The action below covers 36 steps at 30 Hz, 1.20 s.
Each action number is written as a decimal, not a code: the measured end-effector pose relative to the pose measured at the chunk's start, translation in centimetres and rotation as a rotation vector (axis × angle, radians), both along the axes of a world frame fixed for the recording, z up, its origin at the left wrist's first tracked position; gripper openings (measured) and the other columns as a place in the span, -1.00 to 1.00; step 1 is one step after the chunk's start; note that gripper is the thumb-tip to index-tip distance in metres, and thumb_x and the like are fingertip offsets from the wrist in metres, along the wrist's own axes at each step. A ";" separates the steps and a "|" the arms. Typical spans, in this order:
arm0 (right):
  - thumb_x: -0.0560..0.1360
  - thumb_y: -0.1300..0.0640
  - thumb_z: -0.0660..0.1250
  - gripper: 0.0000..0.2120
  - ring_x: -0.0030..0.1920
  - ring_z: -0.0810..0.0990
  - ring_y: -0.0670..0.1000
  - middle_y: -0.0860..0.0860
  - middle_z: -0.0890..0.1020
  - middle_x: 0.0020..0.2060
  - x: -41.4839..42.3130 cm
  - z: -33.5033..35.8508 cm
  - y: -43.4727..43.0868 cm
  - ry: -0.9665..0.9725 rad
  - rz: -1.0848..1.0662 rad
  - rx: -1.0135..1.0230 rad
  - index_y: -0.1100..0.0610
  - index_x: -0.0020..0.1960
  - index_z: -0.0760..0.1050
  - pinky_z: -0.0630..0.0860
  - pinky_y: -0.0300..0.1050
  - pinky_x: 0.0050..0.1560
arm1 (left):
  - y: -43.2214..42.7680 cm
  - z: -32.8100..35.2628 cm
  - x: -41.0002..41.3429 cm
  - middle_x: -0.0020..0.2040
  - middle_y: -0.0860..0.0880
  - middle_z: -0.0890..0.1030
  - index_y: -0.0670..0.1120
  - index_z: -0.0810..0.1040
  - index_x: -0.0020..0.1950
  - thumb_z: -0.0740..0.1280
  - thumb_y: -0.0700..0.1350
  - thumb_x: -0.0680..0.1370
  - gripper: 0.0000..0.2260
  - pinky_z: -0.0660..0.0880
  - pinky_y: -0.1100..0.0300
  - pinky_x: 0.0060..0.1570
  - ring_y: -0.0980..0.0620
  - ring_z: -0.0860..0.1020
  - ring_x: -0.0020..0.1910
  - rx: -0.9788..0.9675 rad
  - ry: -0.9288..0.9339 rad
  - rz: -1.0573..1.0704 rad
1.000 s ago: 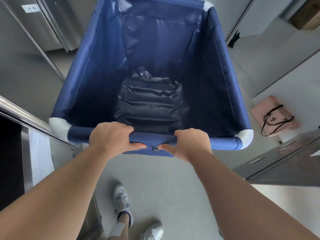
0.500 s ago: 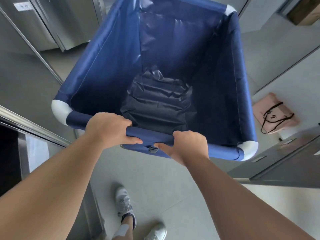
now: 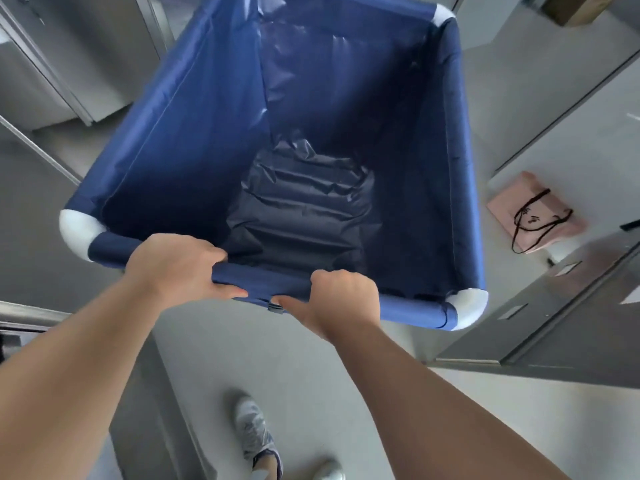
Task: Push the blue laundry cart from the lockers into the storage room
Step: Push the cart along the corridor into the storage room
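The blue laundry cart fills the middle of the head view, a deep fabric bin with white corner caps and a dark crumpled liner at its bottom. Both hands grip its near top rail. My left hand is wrapped over the rail left of centre. My right hand holds the rail right of centre, thumb underneath by a small buckle. The cart sits skewed, its far end swung to the right.
Grey metal lockers stand to the left and far left. On the right is a metal door and a pink tote bag on the floor beside the cart. My feet in white shoes are on the grey floor.
The cart has turned clockwise, its far end swinging right. Both hands have stayed on the rail.
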State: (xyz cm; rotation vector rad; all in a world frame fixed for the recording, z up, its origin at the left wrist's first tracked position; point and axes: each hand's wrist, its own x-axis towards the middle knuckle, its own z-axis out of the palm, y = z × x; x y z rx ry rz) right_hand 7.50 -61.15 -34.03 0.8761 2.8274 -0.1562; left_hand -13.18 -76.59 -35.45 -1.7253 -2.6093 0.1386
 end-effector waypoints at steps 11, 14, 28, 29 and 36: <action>0.21 -0.65 -0.09 -0.33 -0.49 0.35 -0.04 -0.09 0.42 -0.50 -2.7 -0.2 0.8 -0.018 -0.096 -0.006 -0.02 -0.35 0.24 0.12 -0.09 -0.49 | 1.9 0.3 -3.0 -0.34 0.13 0.50 0.11 0.51 -0.24 -0.10 0.60 0.25 -0.34 0.15 0.16 -0.46 0.10 0.48 -0.35 -0.021 0.001 -0.046; 0.22 -0.65 -0.08 -0.33 -0.50 0.35 -0.05 -0.10 0.42 -0.51 -2.6 0.0 1.9 -0.042 -0.088 0.011 -0.03 -0.35 0.24 0.12 -0.09 -0.50 | 2.9 0.4 -2.8 -0.39 0.11 0.47 0.10 0.44 -0.31 -0.06 0.60 0.25 -0.37 0.12 0.16 -0.46 0.08 0.46 -0.39 -0.014 -0.022 -0.044; 0.22 -0.64 -0.15 -0.31 -0.49 0.38 -0.02 -0.09 0.43 -0.49 -6.2 -0.5 4.3 0.002 -0.077 -0.013 -0.01 -0.33 0.26 0.14 -0.09 -0.49 | 5.7 0.2 -7.2 -0.43 0.12 0.48 0.09 0.53 -0.30 0.04 0.57 0.28 -0.40 0.16 0.19 -0.46 0.09 0.44 -0.44 -0.044 -0.007 -0.043; 0.23 -0.63 -0.14 -0.32 -0.49 0.38 -0.02 -0.09 0.43 -0.49 -6.7 -0.5 4.3 -0.001 -0.084 -0.019 -0.01 -0.33 0.25 0.14 -0.09 -0.49 | 5.9 0.2 -7.7 -0.43 0.12 0.47 0.10 0.52 -0.30 0.03 0.58 0.27 -0.41 0.14 0.19 -0.46 0.10 0.43 -0.44 -0.043 -0.003 -0.046; 0.21 -0.63 -0.17 -0.31 -0.48 0.37 -0.02 -0.09 0.43 -0.48 -11.6 -0.1 4.0 -0.033 -0.142 -0.020 -0.01 -0.33 0.24 0.13 -0.08 -0.49 | 6.8 -0.1 -13.2 -0.42 0.12 0.47 0.10 0.43 -0.33 0.02 0.58 0.25 -0.43 0.13 0.16 -0.45 0.08 0.48 -0.40 -0.040 -0.018 -0.079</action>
